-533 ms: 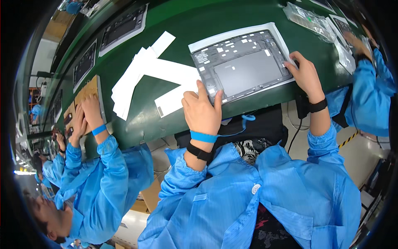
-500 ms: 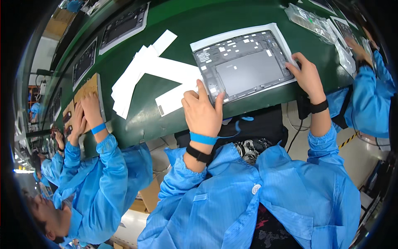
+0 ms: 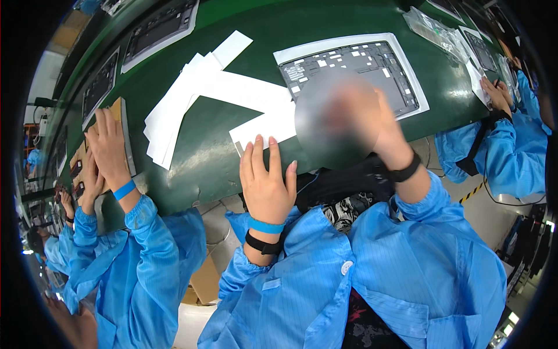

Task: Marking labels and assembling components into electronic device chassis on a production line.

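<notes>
My left hand (image 3: 267, 183) lies flat with its fingers stretched out. Its fingertips rest at the near edge of a white paper strip (image 3: 256, 129) that has a small grey mark at its end. Over the near part of a dark, flat device housing (image 3: 401, 78) reaches my right hand (image 3: 375, 116). Its fingers are smeared and lost in a round blurred patch, which also hides part of the housing. Small white patches dot the housing, which sits on a white sheet (image 3: 423, 99). More white strips (image 3: 180, 107) lie fanned out to the left.
At the left a co-worker's hands (image 3: 107, 145) rest on a brown board (image 3: 119, 119). Similar dark housings (image 3: 160, 32) lie along the far left of the green table (image 3: 232, 64). Clear plastic bags (image 3: 436, 32) lie at the far right, near another co-worker's hands (image 3: 497, 96).
My left hand has let go of the housing's left edge and come down to the strip's edge. My right hand has left the right edge and moved left over the housing.
</notes>
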{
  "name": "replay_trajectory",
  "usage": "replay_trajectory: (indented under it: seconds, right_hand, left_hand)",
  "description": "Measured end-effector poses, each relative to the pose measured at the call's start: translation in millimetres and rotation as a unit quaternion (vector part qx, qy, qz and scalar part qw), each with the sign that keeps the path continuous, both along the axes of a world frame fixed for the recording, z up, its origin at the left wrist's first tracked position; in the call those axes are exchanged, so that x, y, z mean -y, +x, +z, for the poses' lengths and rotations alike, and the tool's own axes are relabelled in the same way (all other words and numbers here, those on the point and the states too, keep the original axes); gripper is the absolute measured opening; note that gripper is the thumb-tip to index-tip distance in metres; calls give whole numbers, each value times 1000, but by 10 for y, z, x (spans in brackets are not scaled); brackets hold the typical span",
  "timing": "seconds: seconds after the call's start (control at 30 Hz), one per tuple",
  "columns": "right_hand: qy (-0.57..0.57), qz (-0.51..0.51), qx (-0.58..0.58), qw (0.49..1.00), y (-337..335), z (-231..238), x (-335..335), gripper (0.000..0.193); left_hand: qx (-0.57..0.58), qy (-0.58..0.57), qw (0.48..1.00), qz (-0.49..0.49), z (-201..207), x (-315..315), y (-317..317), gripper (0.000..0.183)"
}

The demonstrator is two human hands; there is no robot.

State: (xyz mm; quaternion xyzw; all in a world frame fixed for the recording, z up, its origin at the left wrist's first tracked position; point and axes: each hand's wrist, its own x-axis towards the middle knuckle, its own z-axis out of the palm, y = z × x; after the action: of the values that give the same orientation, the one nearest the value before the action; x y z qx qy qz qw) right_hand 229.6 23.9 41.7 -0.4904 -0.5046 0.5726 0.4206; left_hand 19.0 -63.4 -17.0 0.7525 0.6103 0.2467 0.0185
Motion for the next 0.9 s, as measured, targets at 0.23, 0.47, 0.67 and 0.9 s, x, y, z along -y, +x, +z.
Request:
replay_trajectory:
  seconds: [0.23,0.47,0.67,0.9]
  right_hand:
    - [118,117,91,982,-878,-249,-110,14]
    - [114,131,117,978,-958,-240,-109,16]
    - [97,107,86,986,-974,-307,-83,17]
    - [66,-20,-23,997,-141,-46,-428,20]
  left_hand:
    - [10,-16,1000,-16,-42,55,17,49]
    - [15,-20,1000,-9,-53,60,31,47]
    - [10,-19,1000,-12,-35,37,59,46]
    - [0,-55,998,28,220,-99,140,41]
